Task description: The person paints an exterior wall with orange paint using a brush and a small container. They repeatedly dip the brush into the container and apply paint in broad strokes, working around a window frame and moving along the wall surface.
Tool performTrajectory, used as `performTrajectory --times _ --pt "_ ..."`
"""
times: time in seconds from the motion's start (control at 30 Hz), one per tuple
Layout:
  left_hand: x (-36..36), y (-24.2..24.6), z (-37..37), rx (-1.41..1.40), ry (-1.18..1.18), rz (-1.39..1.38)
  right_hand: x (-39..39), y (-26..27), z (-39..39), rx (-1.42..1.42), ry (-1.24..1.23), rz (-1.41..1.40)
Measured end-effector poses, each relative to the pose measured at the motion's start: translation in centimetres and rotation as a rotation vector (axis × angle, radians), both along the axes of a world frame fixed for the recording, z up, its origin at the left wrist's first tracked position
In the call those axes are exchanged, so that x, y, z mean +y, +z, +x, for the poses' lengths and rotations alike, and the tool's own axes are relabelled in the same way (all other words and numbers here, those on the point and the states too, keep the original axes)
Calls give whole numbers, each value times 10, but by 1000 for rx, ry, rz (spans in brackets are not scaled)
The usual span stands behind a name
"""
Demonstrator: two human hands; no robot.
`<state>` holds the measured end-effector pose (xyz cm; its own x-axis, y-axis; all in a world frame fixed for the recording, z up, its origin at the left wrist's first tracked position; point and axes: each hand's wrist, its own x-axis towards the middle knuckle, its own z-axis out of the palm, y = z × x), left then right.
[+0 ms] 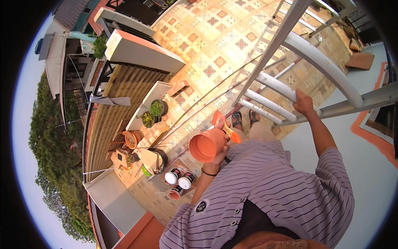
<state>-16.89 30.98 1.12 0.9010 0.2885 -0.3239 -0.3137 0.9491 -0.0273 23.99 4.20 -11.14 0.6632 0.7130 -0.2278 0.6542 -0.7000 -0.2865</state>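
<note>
My left hand is wrapped around a round paint pot coated in terracotta-orange paint, its mouth tilted toward the left of the view. A paintbrush with an orange-smeared handle is held in the same hand, against the pot's far side. Paint covers the brush's other end, near my fingers. On the right, my right hand is closed around a rung of an aluminium ladder. The ladder's rungs carry white paint marks. Below, my sandalled feet stand on the patterned tile floor.
Several paint cans stand on the floor at lower left, one with orange paint showing. Potted plants, a brick and a terracotta pot line the low wall. Long poles cross the tiles. A pale wall rises at right.
</note>
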Motion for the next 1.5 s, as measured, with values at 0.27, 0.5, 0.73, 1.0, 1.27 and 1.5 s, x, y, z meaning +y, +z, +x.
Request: performTrajectory --times 0.27,0.5,0.73,1.0,1.27,1.5 --pt "19 3 -22 129 38 13 47 10 -4 -56 -55 64" --pt "63 10 -57 121 57 23 147 62 24 -69 -104 0" --pt "80 -12 -88 83 186 32 272 95 48 -58 -184 83" --pt "70 -9 -116 125 295 9 385 73 38 124 -177 50" --pt "42 -8 -138 128 362 63 442 29 -3 131 -207 -6" --pt "48 -14 -130 113 281 78 442 36 -25 148 -183 49"
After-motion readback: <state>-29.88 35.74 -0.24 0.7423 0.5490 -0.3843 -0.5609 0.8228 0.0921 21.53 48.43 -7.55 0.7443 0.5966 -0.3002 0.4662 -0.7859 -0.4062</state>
